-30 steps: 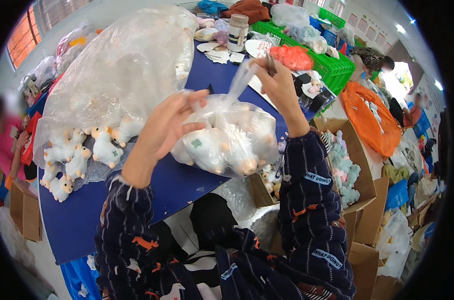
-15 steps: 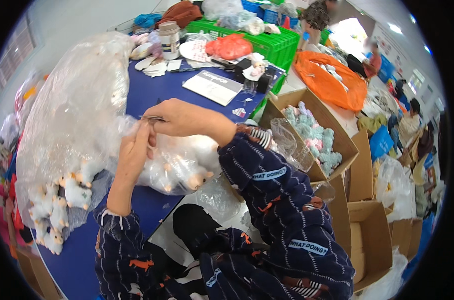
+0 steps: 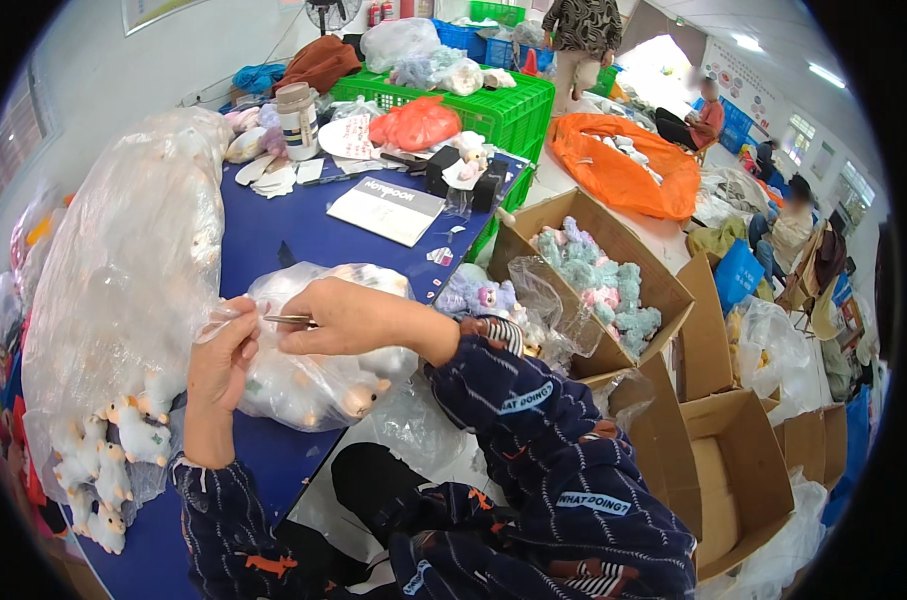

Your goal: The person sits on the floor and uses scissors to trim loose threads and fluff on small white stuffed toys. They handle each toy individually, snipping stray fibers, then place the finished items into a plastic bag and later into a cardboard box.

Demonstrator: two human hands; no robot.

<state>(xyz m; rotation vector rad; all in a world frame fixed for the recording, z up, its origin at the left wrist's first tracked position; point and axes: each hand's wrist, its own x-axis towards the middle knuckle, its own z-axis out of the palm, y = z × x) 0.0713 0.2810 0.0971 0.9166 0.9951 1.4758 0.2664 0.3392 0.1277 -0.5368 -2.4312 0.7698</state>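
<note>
My left hand [image 3: 219, 355] is raised with its fingers pinched on a bit of clear plastic film, beside a big clear plastic bag [image 3: 124, 230]. My right hand [image 3: 349, 318] is closed round a slim silver metal tool [image 3: 292, 319], its tip pointing at the left fingers; the tool's kind is hard to make out. Under both hands lies a smaller clear bag [image 3: 304, 395] filled with white plush animals that have tan muzzles. More white plush animals [image 3: 142, 435] lie at the large bag's near end, on the blue table [image 3: 264, 220].
A notebook [image 3: 386, 210], a white jar [image 3: 297, 120] and paper tags occupy the table's far part. Behind stands a green crate [image 3: 514, 110]. On my right, a cardboard box [image 3: 674, 320] holds pastel plush toys; an open box [image 3: 739, 480] stands nearer. Other people are farther off.
My hands have come apart a little; the right hand with the metal tool is now to the right of the left fingers. The view has shifted, showing more of the room.
</note>
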